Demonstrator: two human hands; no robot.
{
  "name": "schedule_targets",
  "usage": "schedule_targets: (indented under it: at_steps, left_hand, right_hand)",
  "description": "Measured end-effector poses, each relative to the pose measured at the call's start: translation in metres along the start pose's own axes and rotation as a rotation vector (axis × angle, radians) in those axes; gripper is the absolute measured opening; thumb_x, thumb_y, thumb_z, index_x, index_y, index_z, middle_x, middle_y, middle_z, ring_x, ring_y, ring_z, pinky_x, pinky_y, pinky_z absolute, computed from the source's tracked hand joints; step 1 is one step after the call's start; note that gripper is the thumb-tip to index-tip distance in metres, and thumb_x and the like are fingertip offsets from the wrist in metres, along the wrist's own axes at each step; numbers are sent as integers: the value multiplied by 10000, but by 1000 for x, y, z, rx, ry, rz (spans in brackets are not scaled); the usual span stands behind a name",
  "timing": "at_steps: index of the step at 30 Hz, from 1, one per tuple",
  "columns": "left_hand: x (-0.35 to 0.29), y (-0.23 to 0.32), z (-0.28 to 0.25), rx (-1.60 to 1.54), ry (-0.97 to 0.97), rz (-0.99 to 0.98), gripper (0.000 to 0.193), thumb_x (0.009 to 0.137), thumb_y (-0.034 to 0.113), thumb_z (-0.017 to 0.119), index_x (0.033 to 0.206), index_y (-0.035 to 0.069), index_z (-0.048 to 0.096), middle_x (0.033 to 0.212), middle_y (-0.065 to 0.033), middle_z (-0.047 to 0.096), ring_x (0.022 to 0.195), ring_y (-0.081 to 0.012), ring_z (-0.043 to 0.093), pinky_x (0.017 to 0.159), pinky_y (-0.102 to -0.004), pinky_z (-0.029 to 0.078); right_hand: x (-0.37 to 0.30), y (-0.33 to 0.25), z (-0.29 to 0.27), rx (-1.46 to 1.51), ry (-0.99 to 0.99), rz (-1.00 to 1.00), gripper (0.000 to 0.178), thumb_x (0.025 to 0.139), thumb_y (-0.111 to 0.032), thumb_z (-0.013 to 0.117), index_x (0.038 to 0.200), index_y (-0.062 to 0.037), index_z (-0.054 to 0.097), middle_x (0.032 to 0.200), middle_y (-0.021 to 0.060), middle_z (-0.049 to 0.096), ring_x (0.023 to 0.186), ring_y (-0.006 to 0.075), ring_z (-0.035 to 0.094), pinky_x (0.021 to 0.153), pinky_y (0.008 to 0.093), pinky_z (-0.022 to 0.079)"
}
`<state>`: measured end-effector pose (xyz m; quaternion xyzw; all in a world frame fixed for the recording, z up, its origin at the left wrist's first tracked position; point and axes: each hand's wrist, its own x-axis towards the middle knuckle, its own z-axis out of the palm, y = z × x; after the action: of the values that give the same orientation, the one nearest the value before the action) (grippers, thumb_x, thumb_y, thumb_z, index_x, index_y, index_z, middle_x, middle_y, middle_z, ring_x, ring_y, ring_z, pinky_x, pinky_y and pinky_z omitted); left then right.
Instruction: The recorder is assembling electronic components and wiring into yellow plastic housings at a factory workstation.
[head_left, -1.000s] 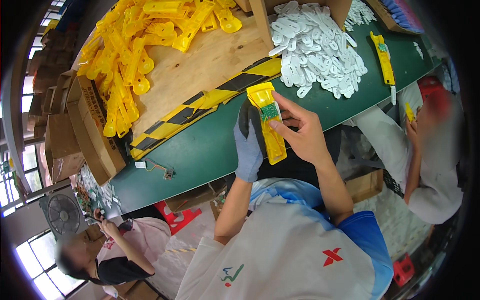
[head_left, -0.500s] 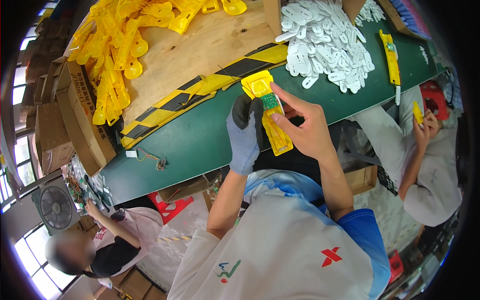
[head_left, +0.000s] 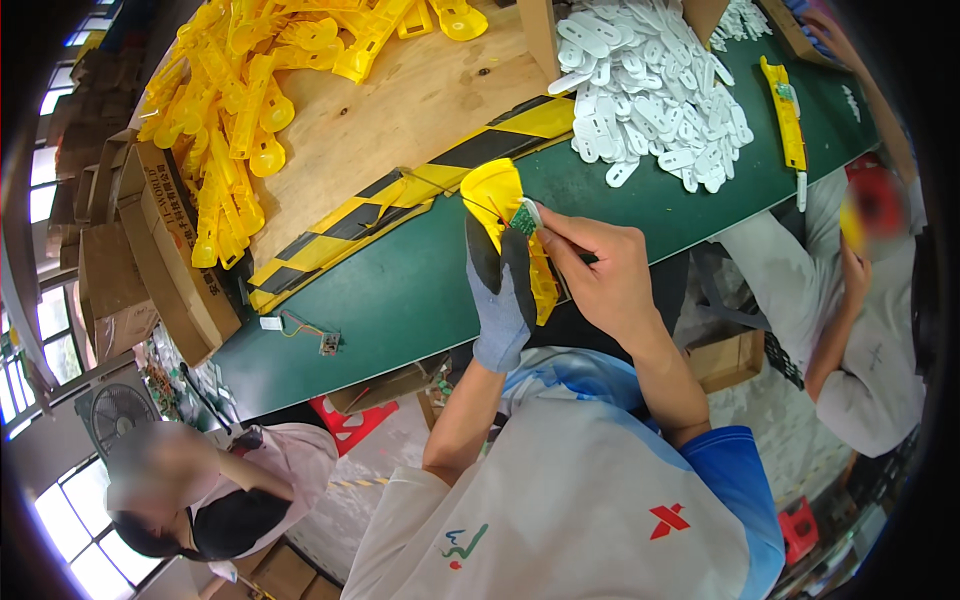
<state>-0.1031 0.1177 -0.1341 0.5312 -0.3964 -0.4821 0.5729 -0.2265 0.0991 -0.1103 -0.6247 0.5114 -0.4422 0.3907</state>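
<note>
My left hand [head_left: 500,305], in a grey glove with dark fingers, is closed around a long yellow plastic housing [head_left: 492,188]. The housing is tilted, its wider end away from me, and the glove covers much of its middle. My bare right hand [head_left: 612,270] pinches a small green circuit board [head_left: 522,220] with a whitish edge between thumb and fingers. The board sits at an angle over the housing's opening. A thin dark wire juts out by the housing's far end.
Yellow housings [head_left: 220,130] are heaped far left on a plywood board [head_left: 390,110] edged with striped tape. White oval plates [head_left: 650,100] are piled far right. A wired part [head_left: 328,344] and an assembled yellow unit [head_left: 785,115] lie on the green table [head_left: 400,300]. Co-workers sit left and right.
My right fingers have gone from resting spread along the housing to pinching the circuit board, which now stands tilted. The housing has shifted slightly left. At far right, a co-worker's arm reaches toward a box.
</note>
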Motion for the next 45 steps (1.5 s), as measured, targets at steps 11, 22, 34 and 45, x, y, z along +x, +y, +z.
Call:
schedule_targets:
  at_steps: [11,22,34,45]
  left_hand:
    - [-1,-15,-13,51,352,180,436,1025,315,523,1324,3,461,1178,-81,580,1017,-155,550,880,-305,448]
    - [7,-16,-41,99,297,-8,389,1013,81,473,1350,-106,425,1219,-169,589,1062,-178,559,894,-294,468]
    - [4,-25,-24,316,423,211,448,1016,188,466,1336,-114,380,1140,-278,558,986,-351,569,849,-392,466]
    - [11,4,-32,-225,148,6,433,1060,264,415,1416,27,342,1232,-123,518,1119,-191,512,940,-316,429]
  right_hand:
    - [13,-13,37,-245,66,-348,230,828,20,656,1055,-4,673,788,131,678,632,290,648,547,372,503]
    - [15,-8,46,-136,-40,-259,224,838,-14,674,1059,-19,703,729,106,639,604,272,610,531,357,464]
    - [10,-28,48,-389,72,-294,212,804,-11,688,1016,-24,689,703,89,630,602,254,625,521,358,480]
    - [46,-26,31,-193,-129,-198,105,872,-87,656,950,-29,696,732,147,683,608,320,656,550,397,497]
